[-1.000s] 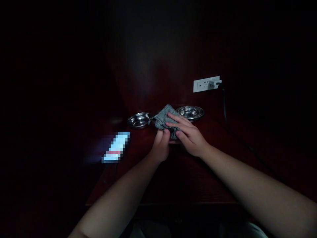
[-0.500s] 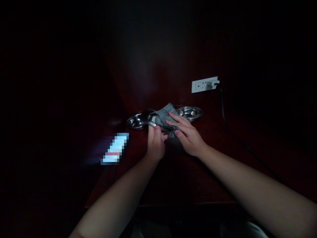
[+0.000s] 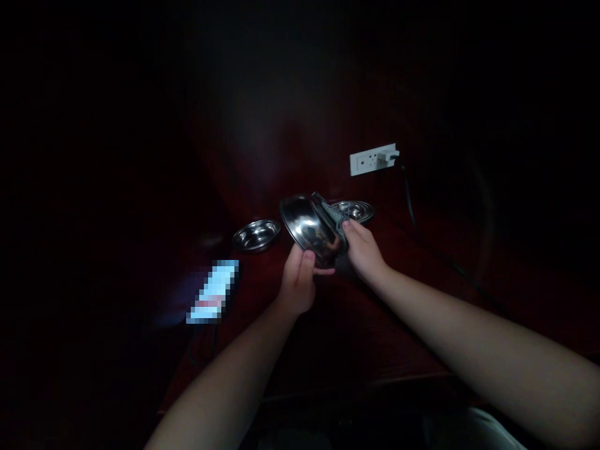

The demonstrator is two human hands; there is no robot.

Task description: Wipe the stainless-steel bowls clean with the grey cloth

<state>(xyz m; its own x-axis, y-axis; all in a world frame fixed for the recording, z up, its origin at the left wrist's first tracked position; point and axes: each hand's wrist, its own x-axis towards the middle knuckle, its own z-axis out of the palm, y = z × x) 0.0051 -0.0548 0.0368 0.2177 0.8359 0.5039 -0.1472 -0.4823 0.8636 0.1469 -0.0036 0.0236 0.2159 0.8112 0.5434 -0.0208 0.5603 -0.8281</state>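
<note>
A shiny metal bowl [image 3: 307, 225] is held up and tilted over the table, its outer side facing me. My left hand [image 3: 300, 281] is closed on its lower edge, thumb in front. My right hand [image 3: 365, 253] presses a grey checked cloth [image 3: 330, 212] against the bowl's right side; its fingers are mostly hidden behind the cloth and bowl. To the left, a shallow metal bowl [image 3: 256, 235] rests on the table. Behind my right hand sits a stack of metal dishes [image 3: 359, 211], partly covered by the cloth and hand.
A lit phone [image 3: 213, 292], its screen blurred, lies at the left of the dark red table [image 3: 356, 350], with a cable below it. On the wall, a white socket [image 3: 372, 160] holds a plug, whose black cord [image 3: 409, 197] runs down to the right.
The held bowl has turned so that its outside now faces me. My right hand has shifted with the cloth from over the bowl to its right side. The view has swung slightly right.
</note>
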